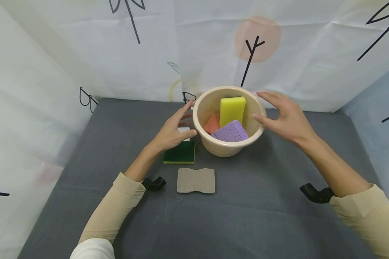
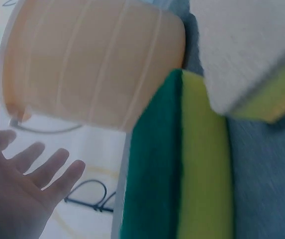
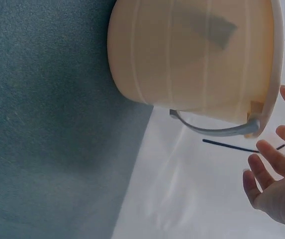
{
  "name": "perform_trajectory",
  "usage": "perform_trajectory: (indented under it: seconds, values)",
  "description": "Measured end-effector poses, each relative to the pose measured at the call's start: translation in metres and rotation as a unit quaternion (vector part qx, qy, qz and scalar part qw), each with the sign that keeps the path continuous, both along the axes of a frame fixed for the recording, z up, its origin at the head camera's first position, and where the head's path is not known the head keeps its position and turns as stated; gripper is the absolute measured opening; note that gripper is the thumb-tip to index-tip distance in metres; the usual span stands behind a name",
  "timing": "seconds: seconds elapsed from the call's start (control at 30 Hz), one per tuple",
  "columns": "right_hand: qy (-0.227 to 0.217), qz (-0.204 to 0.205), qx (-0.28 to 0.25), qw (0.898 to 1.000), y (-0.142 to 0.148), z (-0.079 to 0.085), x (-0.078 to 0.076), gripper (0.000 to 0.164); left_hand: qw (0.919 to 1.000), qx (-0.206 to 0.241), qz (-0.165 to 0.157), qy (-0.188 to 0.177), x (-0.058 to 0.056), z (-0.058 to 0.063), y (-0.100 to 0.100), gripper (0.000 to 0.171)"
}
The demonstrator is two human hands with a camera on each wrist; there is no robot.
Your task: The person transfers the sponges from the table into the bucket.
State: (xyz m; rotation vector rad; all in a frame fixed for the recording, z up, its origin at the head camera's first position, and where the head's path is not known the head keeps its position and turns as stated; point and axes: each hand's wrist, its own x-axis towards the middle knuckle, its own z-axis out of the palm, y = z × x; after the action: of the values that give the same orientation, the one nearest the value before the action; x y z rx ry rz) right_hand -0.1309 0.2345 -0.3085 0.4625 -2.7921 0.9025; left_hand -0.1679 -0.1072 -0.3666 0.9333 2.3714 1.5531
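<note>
Just right of centre in the head view, bucket [image 1: 223,149]: cream-coloured, upright on the dark grey surface [image 1: 246,223].
Sponges inside: yellow sponge [image 1: 232,109] upright at the back, purple sponge [image 1: 231,132] tilted in front, orange sponge [image 1: 212,124] to the left.
Left hand [image 1: 176,129]: at the bucket's left side, fingers apart; cannot tell whether it touches the rim.
Right hand [image 1: 286,115]: at the bucket's right side, fingers apart; contact equally unclear.
Sponges outside: green-topped sponge [image 1: 179,152] left of centre, grey-topped sponge [image 1: 196,181] below it in the frame.
Left wrist view: bucket upper left, left hand lower left with fingers spread, green-topped sponge lower middle, grey-topped sponge upper right.
Right wrist view: bucket upper right with grey handle [image 3: 217,131], right hand lower right, fingers spread.
</note>
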Motion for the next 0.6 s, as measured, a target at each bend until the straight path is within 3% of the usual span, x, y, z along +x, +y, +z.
perform_trajectory:
  seconds: [0.2,0.6]
  values:
    - [-0.015,-0.013,-0.023,1.0,0.007,-0.005,0.004,0.064,0.999,-0.032,0.015,0.026,-0.005,-0.026,-0.02,0.087]
    - [-0.122,-0.026,-0.097,0.987,0.012,-0.018,0.02,0.069,0.9932,-0.084,0.05,0.064,0.0,-0.043,-0.06,0.068]
